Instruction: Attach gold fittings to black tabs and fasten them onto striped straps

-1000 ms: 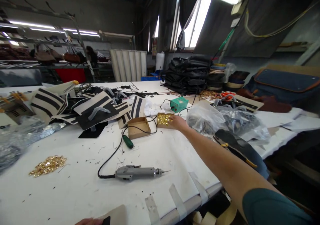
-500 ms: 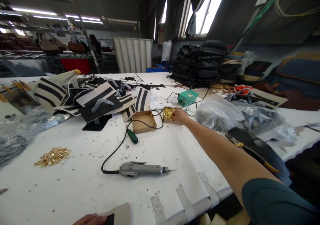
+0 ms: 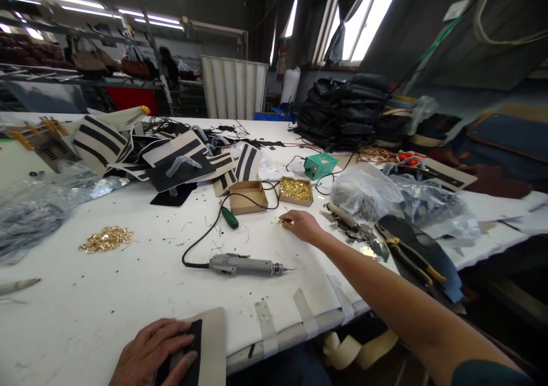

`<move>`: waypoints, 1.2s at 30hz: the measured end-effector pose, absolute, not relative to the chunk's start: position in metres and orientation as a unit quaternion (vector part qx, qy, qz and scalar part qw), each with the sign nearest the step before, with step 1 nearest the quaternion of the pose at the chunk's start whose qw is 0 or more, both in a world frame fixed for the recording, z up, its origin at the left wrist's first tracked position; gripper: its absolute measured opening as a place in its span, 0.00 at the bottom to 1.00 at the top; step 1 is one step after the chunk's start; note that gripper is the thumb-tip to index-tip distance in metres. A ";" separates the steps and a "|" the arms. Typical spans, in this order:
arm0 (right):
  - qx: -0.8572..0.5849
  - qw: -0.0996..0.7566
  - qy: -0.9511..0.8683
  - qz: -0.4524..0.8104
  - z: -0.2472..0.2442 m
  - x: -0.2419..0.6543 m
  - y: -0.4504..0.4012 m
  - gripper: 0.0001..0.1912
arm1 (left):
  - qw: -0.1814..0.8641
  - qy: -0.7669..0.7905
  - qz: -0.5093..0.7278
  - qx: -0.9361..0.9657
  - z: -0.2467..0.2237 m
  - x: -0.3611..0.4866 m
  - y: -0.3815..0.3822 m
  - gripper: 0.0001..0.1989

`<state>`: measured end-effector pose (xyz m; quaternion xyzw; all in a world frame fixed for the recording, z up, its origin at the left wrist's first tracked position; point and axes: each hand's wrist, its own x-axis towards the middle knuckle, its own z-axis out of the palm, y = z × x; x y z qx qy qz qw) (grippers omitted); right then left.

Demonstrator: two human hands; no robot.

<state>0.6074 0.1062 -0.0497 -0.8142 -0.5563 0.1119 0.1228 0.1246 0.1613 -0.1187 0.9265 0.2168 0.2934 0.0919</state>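
Observation:
At the near table edge, my left hand [image 3: 156, 352] lies with spread fingers on a beige panel [image 3: 214, 340] with a black strip [image 3: 194, 340]. My right hand [image 3: 302, 226] is low over the table, its fingertips pinched around small gold metal pieces [image 3: 281, 222], too tiny to tell their exact kind. Just beyond it stands a cardboard box [image 3: 296, 192] filled with gold pieces. An electric screwdriver [image 3: 244, 265] lies between my hands, bit to the right. Left of the filled box are a second cardboard box [image 3: 248, 197] and a green handle [image 3: 230, 218].
A pile of gold fittings [image 3: 107, 240] lies at left. Striped panels [image 3: 180, 157] are heaped behind. A green power box [image 3: 320, 165], plastic bags [image 3: 368, 192], yellow-handled pliers [image 3: 413, 254] and stacked black bags [image 3: 338, 112] occupy the right. The screwdriver's cord [image 3: 199, 237] loops across the table.
My right hand has come out of the box of gold pieces, moving nearer with small pieces at its fingertips. The view has shifted, showing more of my left hand and the panel.

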 end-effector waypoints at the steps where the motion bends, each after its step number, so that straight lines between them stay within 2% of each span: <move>1: -0.811 0.123 -0.562 0.108 -0.052 0.605 0.100 0.13 | 0.088 0.219 0.287 0.928 -0.118 0.124 0.161 0.14; 8: -0.824 0.128 -0.547 0.071 -0.049 0.598 0.062 0.16 | 0.121 0.262 0.251 0.924 -0.128 0.120 0.155 0.14; 18: -0.842 0.090 -0.529 0.057 -0.052 0.587 0.067 0.09 | 0.153 0.276 0.255 0.914 -0.119 0.123 0.151 0.17; 24: -0.817 0.077 -0.571 0.026 -0.059 0.574 0.046 0.14 | 0.172 0.285 0.252 0.909 -0.114 0.123 0.149 0.14; 31: -0.828 0.121 -0.547 -0.008 -0.070 0.570 0.023 0.15 | 0.188 0.283 0.253 0.906 -0.116 0.122 0.150 0.15; 36: -0.840 0.154 -0.520 -0.012 -0.072 0.571 0.025 0.12 | 0.191 0.290 0.249 0.904 -0.115 0.121 0.149 0.15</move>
